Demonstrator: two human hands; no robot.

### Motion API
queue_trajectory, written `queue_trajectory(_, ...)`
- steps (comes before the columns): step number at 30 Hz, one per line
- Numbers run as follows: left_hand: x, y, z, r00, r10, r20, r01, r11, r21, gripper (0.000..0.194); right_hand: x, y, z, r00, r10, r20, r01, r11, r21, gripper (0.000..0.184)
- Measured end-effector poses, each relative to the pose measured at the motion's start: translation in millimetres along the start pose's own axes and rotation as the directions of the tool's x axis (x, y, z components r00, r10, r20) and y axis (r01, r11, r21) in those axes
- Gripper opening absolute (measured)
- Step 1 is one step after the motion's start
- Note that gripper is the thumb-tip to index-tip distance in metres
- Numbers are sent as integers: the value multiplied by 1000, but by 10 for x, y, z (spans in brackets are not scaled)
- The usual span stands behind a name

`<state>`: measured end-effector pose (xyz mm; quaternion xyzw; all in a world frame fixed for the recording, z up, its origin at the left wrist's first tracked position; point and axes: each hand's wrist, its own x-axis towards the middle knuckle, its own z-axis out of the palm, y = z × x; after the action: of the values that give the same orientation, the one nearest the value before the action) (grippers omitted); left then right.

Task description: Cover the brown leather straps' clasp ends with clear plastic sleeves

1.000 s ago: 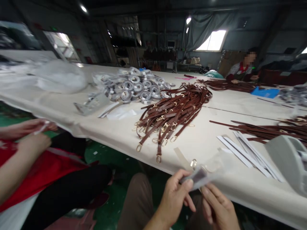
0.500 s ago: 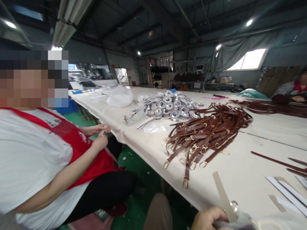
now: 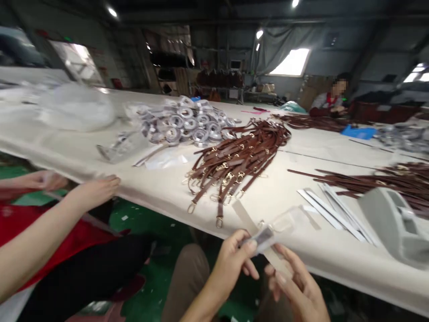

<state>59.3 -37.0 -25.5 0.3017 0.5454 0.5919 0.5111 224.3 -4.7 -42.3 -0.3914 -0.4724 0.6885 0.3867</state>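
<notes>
Near the table's front edge, my left hand (image 3: 236, 255) pinches a strap end wrapped in translucent film (image 3: 264, 237), a dark band and some metal hardware showing through. The loose film (image 3: 291, 219) trails over the tabletop to the right. A flat beige strip (image 3: 244, 215) runs diagonally past the wrapped strap end. Its lower end is between the thumb and fingers of my right hand (image 3: 296, 279). Just beyond my hands lies a heap of brown leather straps (image 3: 234, 165) with gold clasps and buckles.
Behind the brown straps is a pile of grey coiled straps (image 3: 187, 123). White strips (image 3: 335, 214) and a grey tape dispenser (image 3: 389, 223) lie right, near more brown straps (image 3: 402, 183). A co-worker's arm (image 3: 77, 201) is close on the left; another person (image 3: 330, 98) sits across the table (image 3: 161, 197).
The view has swung to the right. Both my hands now show with the strip and wrapped strap end. The tape dispenser has come into view, and the co-worker's hands have moved apart.
</notes>
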Motion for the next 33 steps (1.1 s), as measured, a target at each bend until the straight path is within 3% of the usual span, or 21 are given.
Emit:
queue_trajectory(2,13,44,-48,1000,-12,20,11,1000,12,34,-10,44,-10,998,-64,10,64,998,25,65)
queue_trajectory(4,23,45,-61,998,-26,59,24,999,24,34,35,37,-36,987,-158,10,158,986,-52,46)
queue_trajectory(6,21,37,-48,995,-36,89,33,999,39,34,109,-35,-87,945,-318,78,327,923,-201,22)
queue_trajectory(8,16,37,-31,993,-41,108,35,998,55,34,187,-148,-157,843,-479,244,535,787,-307,21)
queue_trajectory(10,17,43,-26,994,-44,103,37,997,67,32,249,-256,-226,740,-544,396,669,657,-347,29)
queue_trajectory(14,43,27,-46,995,-41,89,32,995,94,35,311,-383,-306,628,-538,563,775,502,-385,32)
queue_trajectory(17,69,-29,-60,992,-53,112,35,987,158,42,328,-453,-302,494,-568,658,869,305,-389,30)
queue_trajectory(19,78,-72,-65,992,-57,112,31,975,218,45,331,-515,-279,448,-570,688,882,159,-443,29)
queue_trajectory(23,84,-135,-74,991,-38,128,-6,946,323,41,327,-632,-225,466,-533,706,809,-65,-584,28)
queue_trajectory(26,78,-149,-79,989,-23,149,-35,927,372,35,353,-659,-208,465,-545,698,782,-116,-612,26)
queue_trajectory(28,70,-149,-81,983,-38,182,-39,913,405,33,392,-639,-207,511,-538,671,777,-45,-628,21)
queue_trajectory(29,65,-147,-81,979,-50,199,-39,906,421,32,416,-619,-209,555,-517,651,771,26,-637,19)
queue_trajectory(33,56,-138,-78,967,-96,236,-27,883,469,28,501,-499,-206,765,-311,563,641,440,-629,15)
